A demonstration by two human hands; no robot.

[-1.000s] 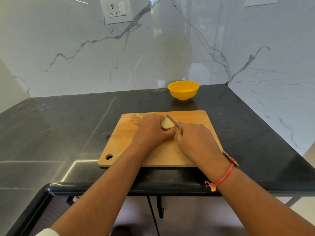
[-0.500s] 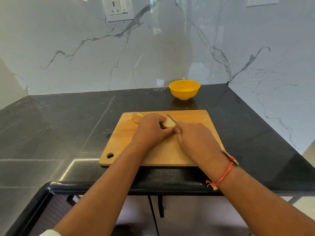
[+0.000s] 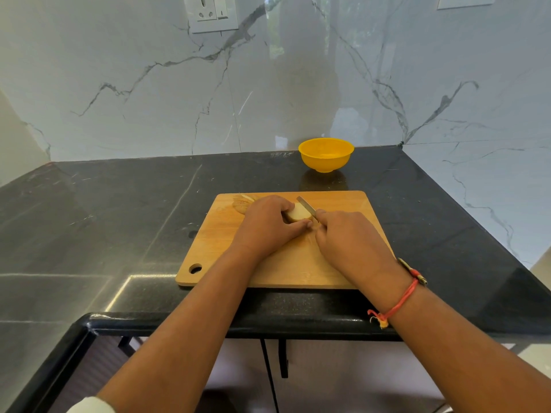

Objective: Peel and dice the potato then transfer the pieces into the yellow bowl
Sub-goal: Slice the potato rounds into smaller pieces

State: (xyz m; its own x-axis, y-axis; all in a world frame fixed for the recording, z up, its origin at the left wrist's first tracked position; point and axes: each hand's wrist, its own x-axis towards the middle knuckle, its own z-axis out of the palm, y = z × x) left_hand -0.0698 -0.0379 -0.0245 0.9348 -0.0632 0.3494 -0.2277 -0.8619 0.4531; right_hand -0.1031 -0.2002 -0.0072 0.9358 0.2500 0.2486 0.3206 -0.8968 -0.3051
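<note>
A pale peeled potato (image 3: 298, 215) lies on the wooden cutting board (image 3: 343, 263). My left hand (image 3: 265, 226) grips the potato from the left, fingers curled over it. My right hand (image 3: 348, 239) holds a knife (image 3: 306, 205), whose blade rests against the potato's right end; the handle is hidden in my fist. Brown peelings (image 3: 241, 203) lie on the board's far left part, partly behind my left hand. The yellow bowl (image 3: 326, 154) stands behind the board near the wall and looks empty.
The board sits on a black stone counter (image 3: 119, 219) whose front edge is close to me. Marble walls close off the back and right side. A socket plate (image 3: 210, 11) is on the back wall.
Both hands stay on the potato and knife with almost no shift. The view has moved slightly.
</note>
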